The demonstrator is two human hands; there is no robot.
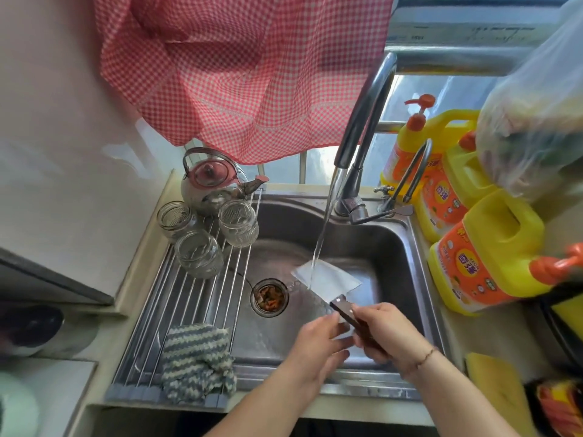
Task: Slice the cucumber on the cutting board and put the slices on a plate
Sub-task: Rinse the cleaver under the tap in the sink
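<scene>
My right hand (386, 332) grips the dark handle of a cleaver (328, 279) over the steel sink (400, 241). Its broad blade lies flat under a stream of water that runs from the faucet (362, 121). My left hand (315, 345) hovers just left of the handle with its fingers relaxed and holds nothing; whether it touches the handle I cannot tell. No cucumber or cutting board is in view. The pale rim of a plate (15, 405) shows at the bottom left corner.
A roll-up rack (189, 310) spans the sink's left side with three glass jars (195, 257), a kettle (214, 181) and a striped cloth (195, 357). Yellow detergent jugs (485, 250) stand right of the sink. A drain strainer (269, 298) holds scraps.
</scene>
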